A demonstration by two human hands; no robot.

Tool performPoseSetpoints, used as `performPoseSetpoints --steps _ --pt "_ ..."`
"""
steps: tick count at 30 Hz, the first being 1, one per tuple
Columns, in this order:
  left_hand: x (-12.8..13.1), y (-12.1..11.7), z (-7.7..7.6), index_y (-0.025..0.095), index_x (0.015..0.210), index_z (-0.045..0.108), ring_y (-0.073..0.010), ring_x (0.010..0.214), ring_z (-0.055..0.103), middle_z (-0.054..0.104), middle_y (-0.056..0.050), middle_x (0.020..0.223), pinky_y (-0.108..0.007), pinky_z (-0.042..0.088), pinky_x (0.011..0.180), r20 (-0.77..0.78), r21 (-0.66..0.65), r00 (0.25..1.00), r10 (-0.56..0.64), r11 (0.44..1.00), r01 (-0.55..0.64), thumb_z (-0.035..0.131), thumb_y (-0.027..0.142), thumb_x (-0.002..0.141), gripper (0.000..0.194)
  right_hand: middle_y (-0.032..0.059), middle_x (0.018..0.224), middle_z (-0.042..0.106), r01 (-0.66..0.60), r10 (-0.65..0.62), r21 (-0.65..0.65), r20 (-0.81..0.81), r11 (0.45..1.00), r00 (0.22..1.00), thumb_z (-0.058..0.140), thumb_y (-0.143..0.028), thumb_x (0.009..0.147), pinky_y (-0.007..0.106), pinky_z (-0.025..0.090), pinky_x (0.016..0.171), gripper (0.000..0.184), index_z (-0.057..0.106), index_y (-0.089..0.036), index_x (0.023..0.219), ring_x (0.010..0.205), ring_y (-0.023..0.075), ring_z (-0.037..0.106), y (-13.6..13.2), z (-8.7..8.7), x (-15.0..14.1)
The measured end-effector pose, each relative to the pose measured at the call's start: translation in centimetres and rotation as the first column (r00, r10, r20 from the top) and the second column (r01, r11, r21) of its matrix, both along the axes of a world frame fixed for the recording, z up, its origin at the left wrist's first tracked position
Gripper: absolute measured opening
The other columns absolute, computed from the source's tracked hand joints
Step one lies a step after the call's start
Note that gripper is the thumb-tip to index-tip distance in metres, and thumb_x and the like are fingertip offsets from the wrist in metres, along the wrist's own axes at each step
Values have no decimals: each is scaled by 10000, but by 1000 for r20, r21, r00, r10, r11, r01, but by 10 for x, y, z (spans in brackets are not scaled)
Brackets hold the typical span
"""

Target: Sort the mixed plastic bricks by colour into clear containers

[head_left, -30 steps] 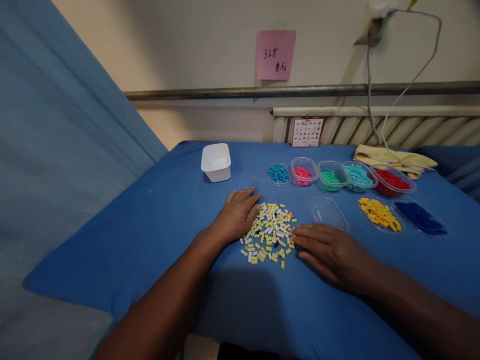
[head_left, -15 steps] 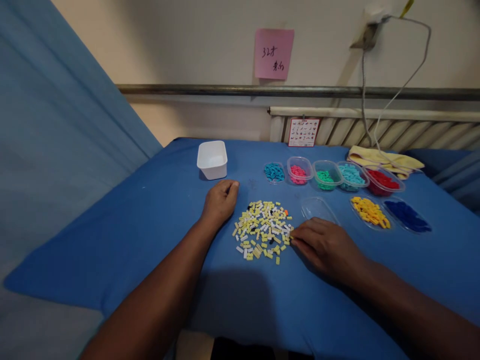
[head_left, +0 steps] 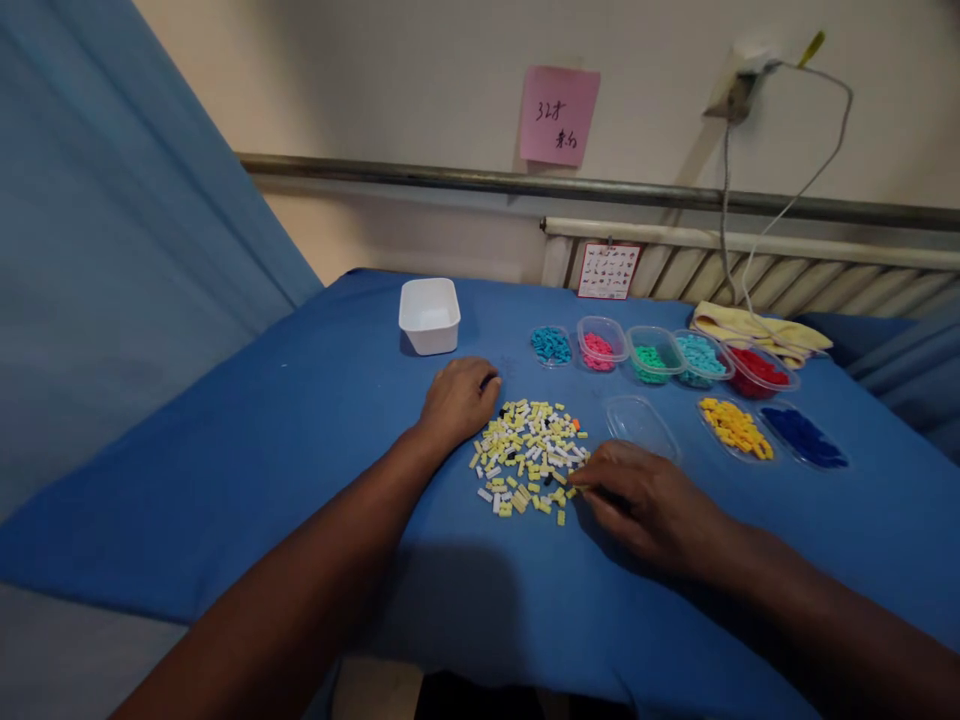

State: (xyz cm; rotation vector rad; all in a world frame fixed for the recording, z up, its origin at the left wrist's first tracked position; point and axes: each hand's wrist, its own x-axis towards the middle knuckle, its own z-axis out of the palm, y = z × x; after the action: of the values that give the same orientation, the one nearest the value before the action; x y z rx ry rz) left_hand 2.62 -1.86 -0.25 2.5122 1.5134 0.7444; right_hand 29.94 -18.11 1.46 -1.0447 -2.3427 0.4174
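A loose pile of small building bricks (head_left: pixel 529 450), mostly pale yellow and white with a few black and one orange, lies on the blue cloth. At its upper left edge, my left hand (head_left: pixel 461 398) rests with fingers curled inward; their tips are hidden, so I cannot tell whether they hold anything. My right hand (head_left: pixel 649 500) is at the right edge of the pile, thumb and forefinger pinched on a small pale yellow brick (head_left: pixel 581 487). Just behind that hand lies a clear plastic lid or shallow tray (head_left: pixel 641 425).
A white tub (head_left: pixel 429 318) stands at the back left. Along the back right are clear containers of teal, pink (head_left: pixel 598 350), green, light blue and red (head_left: pixel 761 368) pieces. Yellow (head_left: pixel 735 428) and dark blue pieces (head_left: pixel 804 435) sit nearer. A folded yellow cloth (head_left: pixel 757 330) lies behind.
My left hand has moved right, closer to the pile, and its thumb has turned down. My right hand has shifted slightly left and down along the pile's edge. The camera view has tilted a little.
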Motion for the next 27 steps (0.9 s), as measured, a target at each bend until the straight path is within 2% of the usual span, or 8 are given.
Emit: performPoseSetpoints --steps 2,6,12,18,22,25,27 --pt "-1 0 1 205 1178 780 -297 1205 681 785 -99 1245 -468 496 1124 35 -14 999 7 1000 -7 524 349 1033 328 78 1007 742 -56 56 -22 -5 998 998 567 -188 1052 358 572 819 213 732 -211 1186 935 214 690 -1 6 -10" --pt "-6 -1 1 183 1149 797 -282 1159 711 799 -97 1188 -447 526 1104 178 -61 984 -16 998 27 523 342 1022 341 78 972 739 -32 36 -41 91 999 995 584 -200 1055 368 561 812 177 756 -207 1095 930 226 683 1 6 -23" --pt "-11 -1 1 205 1135 807 -257 1128 733 803 -71 1164 -401 552 1059 294 -110 956 -9 993 43 555 360 1006 323 74 1091 767 -30 25 -110 -40 993 999 597 -224 1076 354 586 872 152 721 -224 1165 997 205 718 -1 -8 -10" --pt "-9 -1 2 217 1121 812 -255 1092 748 812 -63 1142 -398 564 1049 345 -157 938 34 987 22 588 357 991 294 37 1053 794 76 -93 -175 -92 982 991 585 -275 1089 324 591 822 169 703 -243 1205 937 185 755 -3 -1 2" --pt "-9 -1 2 225 1124 812 -256 1092 749 813 -60 1148 -403 569 1045 349 -170 936 47 985 14 596 365 985 293 68 1084 808 235 -238 -47 -59 971 970 577 -323 1081 370 611 824 203 726 -247 1196 951 236 775 5 6 25" --pt "-11 1 0 229 1128 811 -260 1092 749 815 -60 1148 -413 570 1047 348 -166 937 37 986 23 594 380 987 299 95 1076 810 367 -370 91 9 926 929 570 -329 1068 428 619 826 219 755 -236 1138 953 284 777 16 4 51" --pt "-12 2 -1 224 1126 811 -262 1090 750 815 -65 1148 -420 568 1053 350 -161 936 30 987 28 594 385 988 304 103 1064 812 402 -414 135 78 906 907 562 -323 1065 456 620 833 231 770 -228 1099 950 302 778 24 -1 65"
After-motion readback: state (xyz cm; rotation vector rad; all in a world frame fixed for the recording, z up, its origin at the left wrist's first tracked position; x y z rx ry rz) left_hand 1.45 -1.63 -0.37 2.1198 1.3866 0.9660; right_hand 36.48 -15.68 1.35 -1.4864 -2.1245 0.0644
